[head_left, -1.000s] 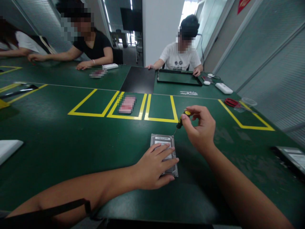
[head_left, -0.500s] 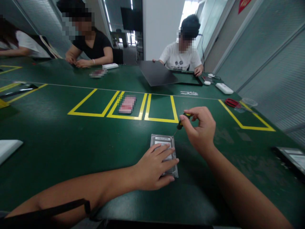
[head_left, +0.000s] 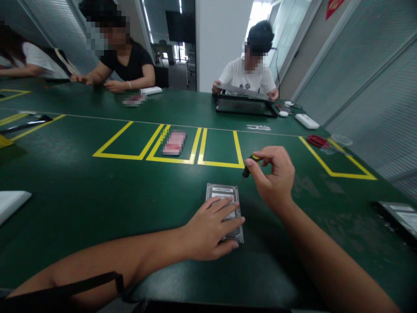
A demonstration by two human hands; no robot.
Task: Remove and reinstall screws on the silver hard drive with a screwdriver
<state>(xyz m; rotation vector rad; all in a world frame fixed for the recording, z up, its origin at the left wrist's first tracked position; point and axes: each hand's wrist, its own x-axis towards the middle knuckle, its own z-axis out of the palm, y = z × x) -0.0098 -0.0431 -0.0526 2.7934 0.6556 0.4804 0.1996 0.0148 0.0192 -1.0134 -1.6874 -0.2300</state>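
Note:
A silver hard drive [head_left: 223, 190] with a white label lies flat on the green table. My left hand [head_left: 211, 228] rests across it, fingers spread, covering much of its middle and left side. Between the thumb and fingers of my right hand [head_left: 276, 176] is a small screwdriver [head_left: 246, 171] with a black and yellow handle. It slants down to the left, its thin tip at the drive's far right corner. Whether the tip sits in a screw is too small to tell.
Yellow tape outlines [head_left: 219, 164] mark the table ahead, one around a blurred pink item [head_left: 175, 142]. Red-handled scissors [head_left: 317, 141] lie at right, near another dark device [head_left: 399, 217]. A white object [head_left: 13, 204] is at left. Across the table, a person holds a panel [head_left: 246, 92] over a black frame.
My hands, the drive and the screwdriver look nearly unchanged. Across the table, the person at right has brought the dark panel back over the frame; another person's hand has moved left.

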